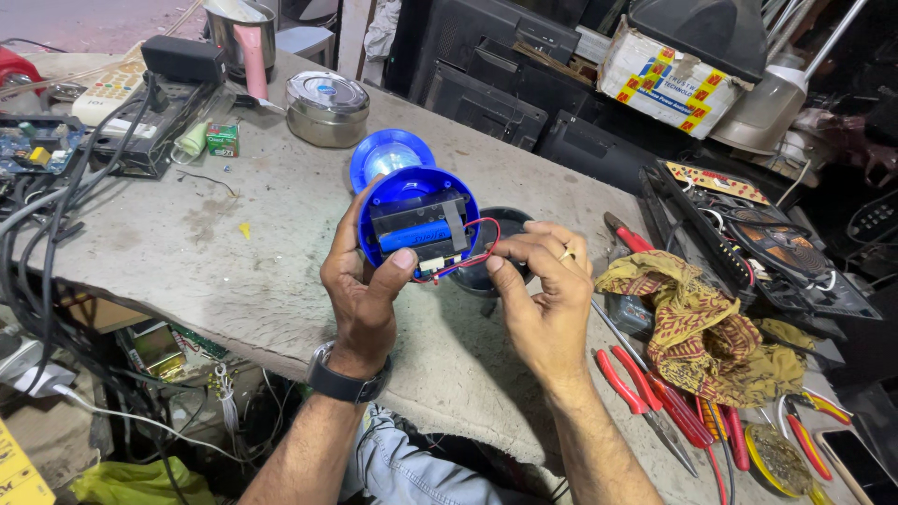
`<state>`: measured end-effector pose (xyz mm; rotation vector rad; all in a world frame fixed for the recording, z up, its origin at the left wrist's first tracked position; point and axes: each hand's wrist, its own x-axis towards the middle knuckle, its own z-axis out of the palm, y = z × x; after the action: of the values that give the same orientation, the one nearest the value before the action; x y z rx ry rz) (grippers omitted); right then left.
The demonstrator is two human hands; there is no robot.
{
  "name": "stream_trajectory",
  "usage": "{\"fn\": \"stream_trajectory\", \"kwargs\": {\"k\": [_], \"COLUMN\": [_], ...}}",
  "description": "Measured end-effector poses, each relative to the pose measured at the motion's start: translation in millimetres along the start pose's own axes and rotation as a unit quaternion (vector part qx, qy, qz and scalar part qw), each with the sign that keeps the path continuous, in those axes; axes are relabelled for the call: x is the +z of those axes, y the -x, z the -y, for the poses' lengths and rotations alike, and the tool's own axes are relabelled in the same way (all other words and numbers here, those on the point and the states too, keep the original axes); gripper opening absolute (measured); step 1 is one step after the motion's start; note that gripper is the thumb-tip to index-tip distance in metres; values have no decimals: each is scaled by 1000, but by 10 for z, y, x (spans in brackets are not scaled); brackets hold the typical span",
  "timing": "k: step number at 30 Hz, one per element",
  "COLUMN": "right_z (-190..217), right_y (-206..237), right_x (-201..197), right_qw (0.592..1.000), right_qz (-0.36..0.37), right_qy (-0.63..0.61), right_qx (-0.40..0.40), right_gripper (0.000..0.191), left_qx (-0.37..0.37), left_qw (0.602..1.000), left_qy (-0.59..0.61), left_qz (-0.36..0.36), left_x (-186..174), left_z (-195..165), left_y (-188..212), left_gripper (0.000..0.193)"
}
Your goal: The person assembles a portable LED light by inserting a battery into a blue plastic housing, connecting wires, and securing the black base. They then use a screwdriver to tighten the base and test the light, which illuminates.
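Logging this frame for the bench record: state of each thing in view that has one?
Blue lamp: back open, battery and wires exposed, held in left hand.
Red wire: loose, pinched by right hand.
Steel tin: lid on.
Pliers: lying flat, untouched.
Cloth: crumpled beside the tools.
Circuit panel: casing off, board bare.

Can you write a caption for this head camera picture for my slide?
Left hand holds an opened blue round lamp while the right hand pinches its red wire.

Round blue lamp base (418,220) held tilted above bench; battery, red wires exposed.
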<state>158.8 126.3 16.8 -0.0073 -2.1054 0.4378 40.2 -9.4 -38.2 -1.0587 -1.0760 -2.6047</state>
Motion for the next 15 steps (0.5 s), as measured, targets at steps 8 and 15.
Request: {"fn": "stream_trajectory", "kwargs": {"k": [8, 15], "right_z": [41, -97], "right_y": [-4, 50], "right_x": [-3, 47], "right_qw": [1000, 993], "right_qz": [2, 34], "right_qy": [-26, -94], "right_qx": [3, 65], "right_gripper": [15, 15], "left_qx": [13, -3], "left_qw": [1000, 1000], "left_qy": [-3, 1], "left_qz": [1, -7], "left_x": [5, 9], "left_z": [23, 39], "left_y": [-5, -13], "left_gripper": [75, 79]}}
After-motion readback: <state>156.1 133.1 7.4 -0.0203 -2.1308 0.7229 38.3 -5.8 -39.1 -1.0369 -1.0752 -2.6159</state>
